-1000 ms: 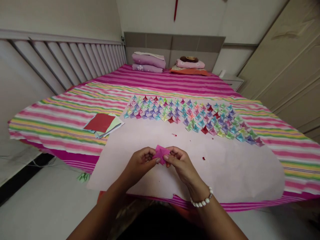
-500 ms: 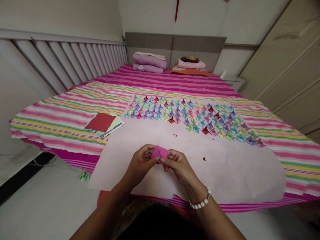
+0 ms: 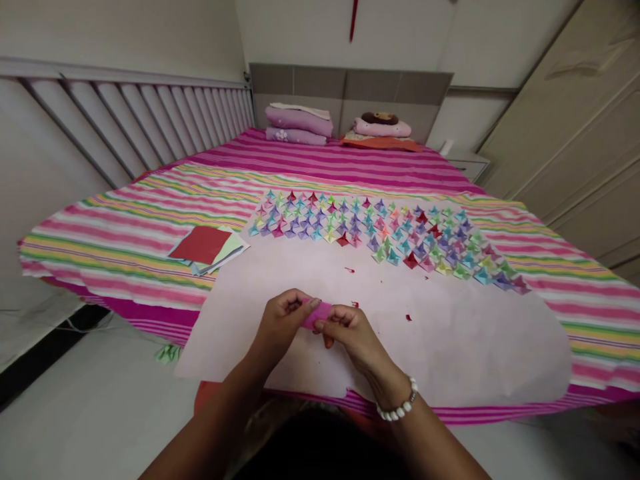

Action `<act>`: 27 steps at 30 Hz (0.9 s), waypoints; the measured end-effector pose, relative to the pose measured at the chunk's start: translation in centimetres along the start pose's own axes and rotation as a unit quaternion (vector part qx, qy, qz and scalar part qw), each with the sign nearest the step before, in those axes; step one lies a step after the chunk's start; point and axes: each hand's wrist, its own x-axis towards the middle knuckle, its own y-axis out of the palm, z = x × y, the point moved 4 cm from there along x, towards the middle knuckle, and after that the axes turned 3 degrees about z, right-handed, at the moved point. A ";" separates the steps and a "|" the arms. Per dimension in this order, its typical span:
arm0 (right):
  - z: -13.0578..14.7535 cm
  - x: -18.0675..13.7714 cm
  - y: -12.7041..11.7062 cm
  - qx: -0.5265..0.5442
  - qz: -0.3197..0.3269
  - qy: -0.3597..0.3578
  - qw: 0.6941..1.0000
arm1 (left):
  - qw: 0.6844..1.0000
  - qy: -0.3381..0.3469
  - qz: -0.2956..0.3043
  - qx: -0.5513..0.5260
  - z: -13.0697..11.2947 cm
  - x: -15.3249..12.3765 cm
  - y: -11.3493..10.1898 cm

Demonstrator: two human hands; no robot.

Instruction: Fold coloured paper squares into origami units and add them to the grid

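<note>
Two hands folding pink paper
Left hand (image 3: 281,325) and right hand (image 3: 350,331) are pinching the pink paper (image 3: 317,313) in a tight grip, just above the white sheet (image 3: 450,340).

Bed (image 3: 320,167) with pink striped sheet fills room. Grey padded headboard (image 3: 350,93) against pale wall. Folded pillows (image 3: 300,123) at head. Slatted white rail (image 3: 150,113) along left side. Light wardrobe doors (image 3: 575,113) right. Pale floor (image 3: 90,413) below. Soft, even light.

Two bare forearms enter from the bottom edge, with no sleeves showing. The left hand (image 3: 280,327) wears nothing on its wrist or fingers. The right hand (image 3: 353,333) has a bracelet (image 3: 397,408) of rounded white beads circling its wrist. No rings are visible.
</note>
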 end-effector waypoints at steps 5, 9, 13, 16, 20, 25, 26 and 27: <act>0.0 -0.2 0.2 -0.043 0.025 0.001 0.999 | 0.999 -0.006 -0.038 -0.001 0.2 -0.1 -0.4; -0.1 -0.1 0.1 -0.046 0.014 -0.005 0.999 | 0.999 -0.022 -0.012 -0.048 1.0 -0.1 -0.2; -0.3 -0.2 0.1 -0.046 0.013 -0.003 0.999 | 0.998 -0.025 0.018 -0.046 1.3 -0.1 0.0; -0.1 -0.3 0.2 -0.049 0.020 -0.005 0.999 | 0.998 -0.030 0.022 -0.046 1.0 -0.1 0.0; 0.2 -0.3 0.1 -0.054 0.014 -0.010 0.998 | 0.998 -0.030 0.035 -0.043 0.6 -0.1 0.0; 0.1 -0.3 0.1 -0.058 0.027 -0.016 0.998 | 0.997 -0.022 0.024 -0.064 1.1 -0.1 0.2; 0.0 -0.3 0.1 -0.057 0.030 -0.013 0.998 | 0.997 -0.023 0.015 -0.074 1.2 -0.1 0.2; 0.0 -0.3 0.1 -0.057 0.032 -0.011 0.998 | 0.996 -0.024 0.008 -0.083 1.3 -0.1 0.2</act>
